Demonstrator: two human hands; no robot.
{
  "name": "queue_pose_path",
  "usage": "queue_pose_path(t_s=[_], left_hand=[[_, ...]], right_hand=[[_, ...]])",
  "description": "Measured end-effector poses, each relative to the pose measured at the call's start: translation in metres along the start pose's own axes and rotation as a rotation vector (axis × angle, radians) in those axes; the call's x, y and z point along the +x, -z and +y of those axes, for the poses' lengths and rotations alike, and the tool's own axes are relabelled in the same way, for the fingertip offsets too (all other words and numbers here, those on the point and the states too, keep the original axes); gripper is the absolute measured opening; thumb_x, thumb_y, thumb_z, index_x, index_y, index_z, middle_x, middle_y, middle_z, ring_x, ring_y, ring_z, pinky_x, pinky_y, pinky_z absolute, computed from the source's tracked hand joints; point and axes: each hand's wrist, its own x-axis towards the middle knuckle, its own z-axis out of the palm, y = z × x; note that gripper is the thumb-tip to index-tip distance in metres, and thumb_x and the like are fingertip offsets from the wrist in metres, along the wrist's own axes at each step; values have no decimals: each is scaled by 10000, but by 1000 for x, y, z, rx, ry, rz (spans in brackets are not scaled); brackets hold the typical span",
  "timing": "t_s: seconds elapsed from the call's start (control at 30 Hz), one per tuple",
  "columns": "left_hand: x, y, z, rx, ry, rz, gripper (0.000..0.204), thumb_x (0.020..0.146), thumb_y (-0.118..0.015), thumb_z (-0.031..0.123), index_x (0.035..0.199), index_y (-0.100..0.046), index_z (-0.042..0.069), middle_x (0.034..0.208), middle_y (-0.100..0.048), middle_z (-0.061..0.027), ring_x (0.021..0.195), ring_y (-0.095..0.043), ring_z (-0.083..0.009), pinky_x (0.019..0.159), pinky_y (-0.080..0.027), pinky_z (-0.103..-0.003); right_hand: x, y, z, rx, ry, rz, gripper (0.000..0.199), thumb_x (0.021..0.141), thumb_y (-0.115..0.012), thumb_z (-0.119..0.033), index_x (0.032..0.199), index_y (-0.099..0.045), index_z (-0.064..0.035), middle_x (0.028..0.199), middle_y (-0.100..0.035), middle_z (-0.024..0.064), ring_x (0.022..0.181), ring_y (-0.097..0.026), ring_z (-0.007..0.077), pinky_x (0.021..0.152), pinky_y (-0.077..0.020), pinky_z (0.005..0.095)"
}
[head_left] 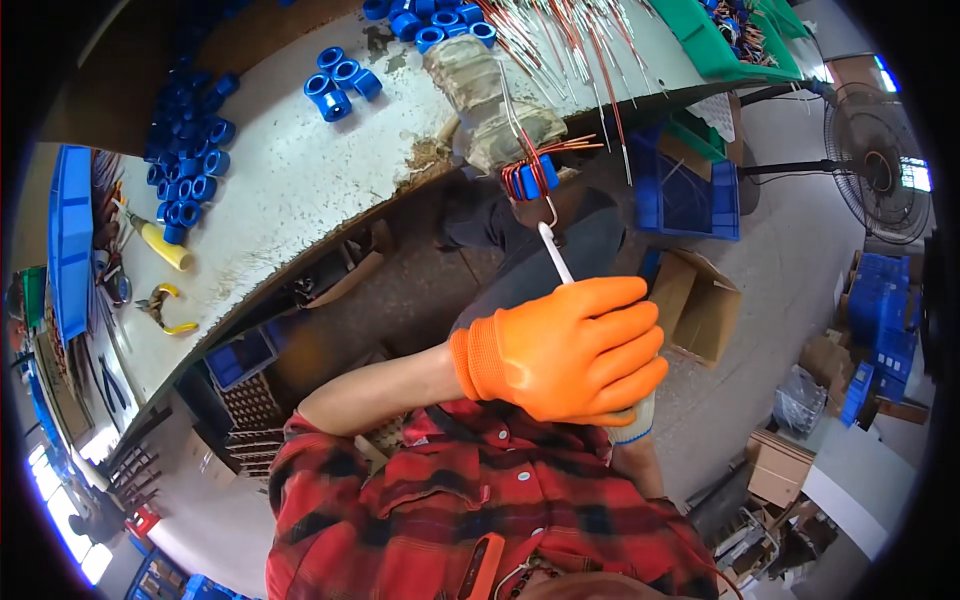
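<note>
My left hand (570,355), in an orange glove, is closed with its back facing up. A white-shafted hook tool (556,255) sticks out from under it toward the table. The tool's bent tip meets a wire at a blue ring core (537,177) wound with red-copper wire. That core sits at the table edge, against a cloth-wrapped holder (490,95), with loose wire ends reaching right. Beneath the left hand lies my right hand; only its pale, blue-edged glove cuff (637,420) and wrist show, and its fingers are hidden.
Blue rings (340,85) lie in groups on the worn table (290,190). Cut copper wires (560,45) spread beside a green bin (735,45). Yellow-handled pliers (165,308) rest at left. Below right are a blue crate (685,190), an open carton (700,305) and a fan (878,165).
</note>
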Motion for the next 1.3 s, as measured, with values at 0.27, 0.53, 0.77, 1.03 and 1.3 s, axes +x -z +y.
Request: queue_pose_path(t_s=[0.27, 0.53, 0.77, 1.03, 1.3], left_hand=[[-14, -3, 0, 34, 43, -63, 336, 948, -742, 277, 1156, -732, 13, 1196, -741, -178, 1045, -711, -348, 992, -594, -502], [3, 10, -20, 124, 24, 61, 308, 964, -745, 295, 1120, -747, 29, 1195, -748, -170, 1010, -724, -337, 994, -599, -506], [-5, 4, -12, 96, 9, 68, 276, 985, -727, 304, 1092, -748, 50, 1137, -766, -141, 1002, -735, -321, 961, -610, -502], [-24, 72, 5, 304, 299, 16, 336, 1034, -677, 383, 1120, -781, 76, 1113, -812, -123, 1032, -769, -356, 976, -588, -510], [-18, 41, 11, 456, 451, 215, 457, 931, -757, 409, 1198, -777, 39, 1164, -825, -140, 1042, -735, -364, 1029, -548, -539]], right_hand=[[-24, -19, 11, 42, 158, 39, 216, 1043, -640, -92, 889, -681, -239, 998, -718, -60, 948, -706, 188, 780, -464, 350], [9, -27, 4, 285, 168, -160, 155, 1021, -660, -92, 922, -714, -199, 968, -727, -33, 896, -694, 187, 769, -474, 339], [25, -48, 48, 759, 340, -863, 103, 1028, -673, -122, 968, -756, -113, 867, -719, 3, 785, -650, 180, 699, -476, 340], [45, -90, 97, 1226, 405, -1660, 183, 1037, -688, -156, 1020, -803, -15, 751, -710, 43, 658, -599, 173, 619, -477, 341], [42, -99, 112, 1586, 140, -1777, 175, 1033, -714, -160, 1003, -808, -15, 684, -664, 46, 614, -565, 174, 598, -466, 354]])
